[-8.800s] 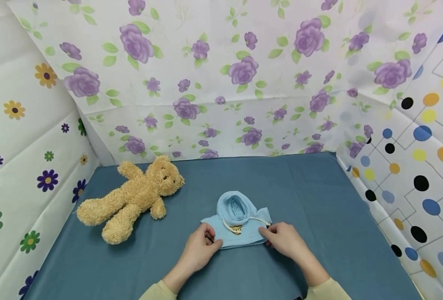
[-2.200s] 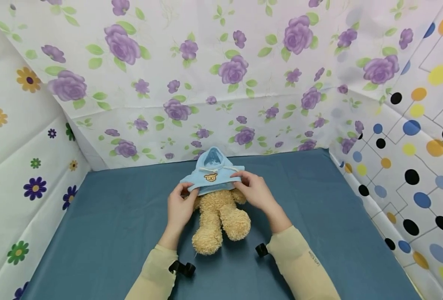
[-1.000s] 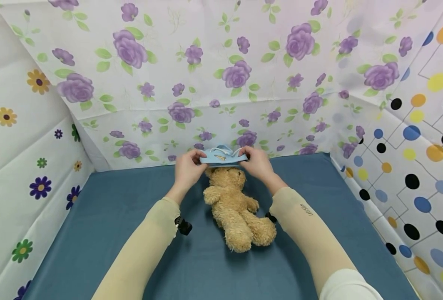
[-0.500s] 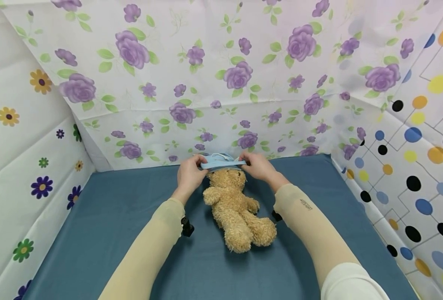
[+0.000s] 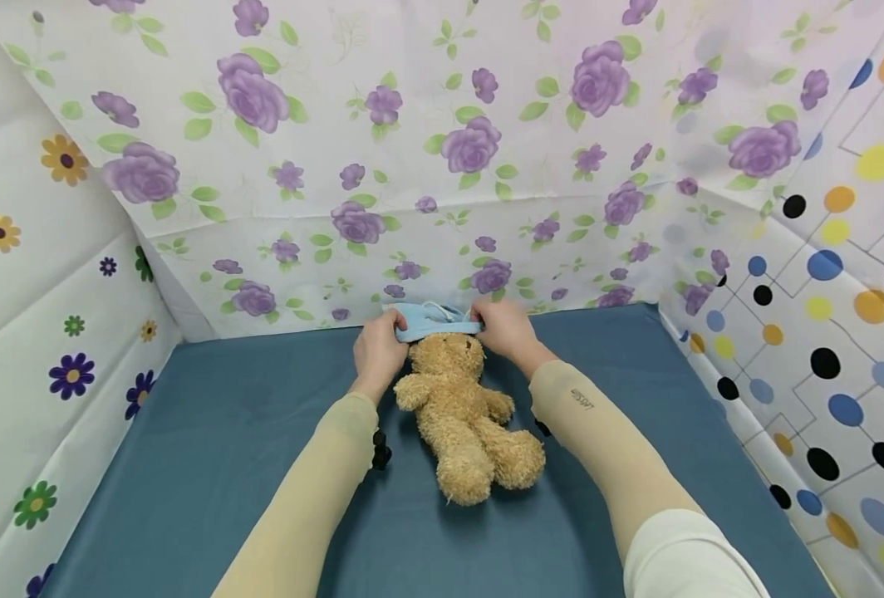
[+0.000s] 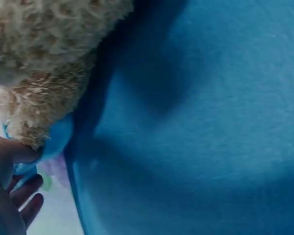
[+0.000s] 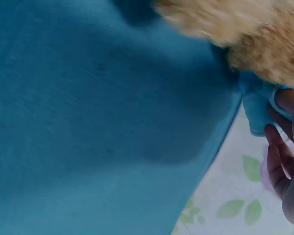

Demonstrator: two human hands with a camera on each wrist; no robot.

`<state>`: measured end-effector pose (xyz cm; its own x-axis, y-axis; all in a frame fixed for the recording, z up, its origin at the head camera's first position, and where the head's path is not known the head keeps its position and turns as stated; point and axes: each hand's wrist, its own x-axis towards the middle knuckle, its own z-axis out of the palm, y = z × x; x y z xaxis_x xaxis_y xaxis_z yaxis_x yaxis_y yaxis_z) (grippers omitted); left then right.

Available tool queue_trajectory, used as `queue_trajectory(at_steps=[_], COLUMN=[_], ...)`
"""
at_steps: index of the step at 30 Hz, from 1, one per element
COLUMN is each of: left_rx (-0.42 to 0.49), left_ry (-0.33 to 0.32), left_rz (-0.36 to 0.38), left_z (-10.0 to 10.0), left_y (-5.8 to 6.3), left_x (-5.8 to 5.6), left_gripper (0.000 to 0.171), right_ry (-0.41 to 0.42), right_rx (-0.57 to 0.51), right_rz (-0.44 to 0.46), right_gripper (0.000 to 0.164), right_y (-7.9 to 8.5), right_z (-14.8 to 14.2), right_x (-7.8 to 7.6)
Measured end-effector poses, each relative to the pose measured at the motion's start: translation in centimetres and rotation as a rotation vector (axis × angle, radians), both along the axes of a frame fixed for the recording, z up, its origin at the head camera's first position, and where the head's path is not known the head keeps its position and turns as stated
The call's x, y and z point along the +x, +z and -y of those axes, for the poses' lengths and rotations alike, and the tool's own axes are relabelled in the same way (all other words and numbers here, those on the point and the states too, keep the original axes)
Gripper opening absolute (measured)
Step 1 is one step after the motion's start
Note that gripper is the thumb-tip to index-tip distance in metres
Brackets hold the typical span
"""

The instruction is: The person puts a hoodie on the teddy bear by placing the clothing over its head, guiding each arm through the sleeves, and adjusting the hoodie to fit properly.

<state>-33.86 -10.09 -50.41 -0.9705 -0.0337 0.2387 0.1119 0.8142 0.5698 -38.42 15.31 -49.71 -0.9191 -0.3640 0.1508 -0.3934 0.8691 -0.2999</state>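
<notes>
A tan plush teddy bear [image 5: 453,407] lies on its back, feet toward me. The light blue doll hoodie [image 5: 438,322] is bunched at the top of the bear's head, its hem across the crown and its white cord showing on top. My left hand [image 5: 378,349] pinches the hem on the left, thumb and fingers around the cloth. On the other side my right hand [image 5: 509,330] pinches the hem too. In the left wrist view the left thumb lies against the hoodie [image 6: 58,139] beside the bear's fur [image 6: 44,98]. The right wrist view shows the right fingers on the hoodie [image 7: 257,107].
A blue cloth [image 5: 248,465] covers the table. Behind the hands rises a white curtain with purple roses [image 5: 427,149], close to the bear's head. A flowered sheet [image 5: 53,316] hangs at the left and a dotted sheet [image 5: 816,357] at the right.
Over the last seconds the hoodie moved from the table to the bear, which lies in the middle rather than at the left. Since half a second ago, hands, hoodie and bear have shifted slightly left.
</notes>
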Motion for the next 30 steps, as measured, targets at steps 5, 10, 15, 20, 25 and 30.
queue_trajectory(at_steps=[5,10,15,20,25,30], left_rx=[0.025,0.188,0.415,0.553,0.456,0.217], left_ry=[0.013,-0.009,-0.080,-0.141,-0.147,-0.108], left_rz=[0.191,0.267,0.330,0.386,0.299,0.200], left_z=[0.1,0.4,0.8,0.8,0.4,-0.3], left_y=[-1.2,-1.9,-2.0,-2.2,-3.1,-3.6], left_x=[0.4,0.8,1.8,2.4,2.2,2.3], left_gripper=[0.029,0.034,0.033,0.032,0.033,0.038], right_ry=[-0.035,-0.073,-0.052,-0.011,-0.021,-0.001], right_rx=[-0.033,-0.214,-0.471,-0.659,-0.556,-0.347], right_rz=[0.124,0.221,0.353,0.449,0.322,0.150], right_gripper=[0.025,0.033,0.027,0.025,0.023,0.022], right_y=[-1.5,-2.5,-3.7,-4.5,-5.0,-5.5], right_z=[0.4,0.6,0.1,-0.8,-0.6,0.5], right_x=[1.1,2.2,3.3,4.0,3.9,4.2])
